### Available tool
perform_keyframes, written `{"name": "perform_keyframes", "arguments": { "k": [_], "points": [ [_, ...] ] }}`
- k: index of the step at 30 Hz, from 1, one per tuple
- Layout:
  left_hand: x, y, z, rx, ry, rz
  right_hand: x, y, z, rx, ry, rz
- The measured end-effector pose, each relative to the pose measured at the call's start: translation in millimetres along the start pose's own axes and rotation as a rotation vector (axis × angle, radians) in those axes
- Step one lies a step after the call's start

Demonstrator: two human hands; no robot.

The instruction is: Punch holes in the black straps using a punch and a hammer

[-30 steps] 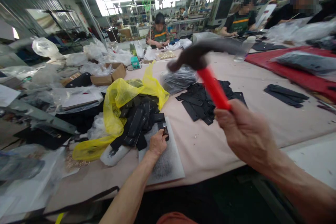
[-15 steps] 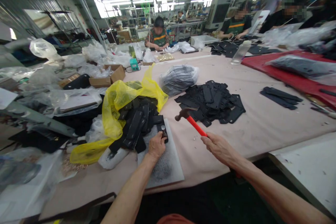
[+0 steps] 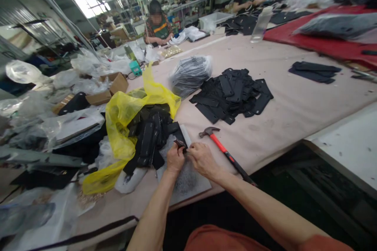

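My left hand (image 3: 176, 159) is closed around a short dark metal punch (image 3: 179, 143), which tilts over the work board. Under and beyond it, part of a black strip (image 3: 182, 136) shows. My right hand (image 3: 204, 160) is brought up against the left, thumb and fingers pinched together; what they hold is too small or hidden to name. A claw hammer (image 3: 225, 152) with a red and black handle lies on the table to the right of that hand. Both hands are above a pale board (image 3: 203, 184) with a speckled grey surface.
A yellow mesh bag (image 3: 118, 125) spills black strips (image 3: 147, 141) on the left. Further back are a heap of black strips (image 3: 232, 90) and a plastic-wrapped bundle (image 3: 191, 72). A clear bottle (image 3: 261, 25) stands near a red sheet (image 3: 294, 31). Co-workers sit across the table.
My right hand has let go of the hammer, laid it on the table and moved left to meet my left hand. The punch, upright before, is now tilted. My view has dipped and rolled.
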State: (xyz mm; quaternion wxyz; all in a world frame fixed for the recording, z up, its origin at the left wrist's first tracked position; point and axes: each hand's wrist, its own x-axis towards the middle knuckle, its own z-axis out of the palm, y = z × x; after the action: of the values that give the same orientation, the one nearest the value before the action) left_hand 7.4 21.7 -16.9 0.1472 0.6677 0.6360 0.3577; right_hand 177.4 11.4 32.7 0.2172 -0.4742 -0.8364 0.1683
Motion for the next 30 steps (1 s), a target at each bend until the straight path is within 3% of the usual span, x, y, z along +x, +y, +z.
{"name": "perform_keyframes", "arguments": {
  "k": [5,12,22,30],
  "points": [
    [6,0,-2.4,-0.042,-0.006,-0.060,-1,-1,21,-0.042,0.002,0.002],
    [20,-10,-14.0,-0.384,0.064,-0.352,1,4,15,-0.021,-0.030,-0.004],
    [18,-1,-12.7,-0.297,0.113,-0.359,22,26,22,0.252,-0.072,0.210],
    [7,-9,-8.1,-0.167,0.314,-0.355,45,-11,25,-0.052,0.019,0.233]
  ]
}}
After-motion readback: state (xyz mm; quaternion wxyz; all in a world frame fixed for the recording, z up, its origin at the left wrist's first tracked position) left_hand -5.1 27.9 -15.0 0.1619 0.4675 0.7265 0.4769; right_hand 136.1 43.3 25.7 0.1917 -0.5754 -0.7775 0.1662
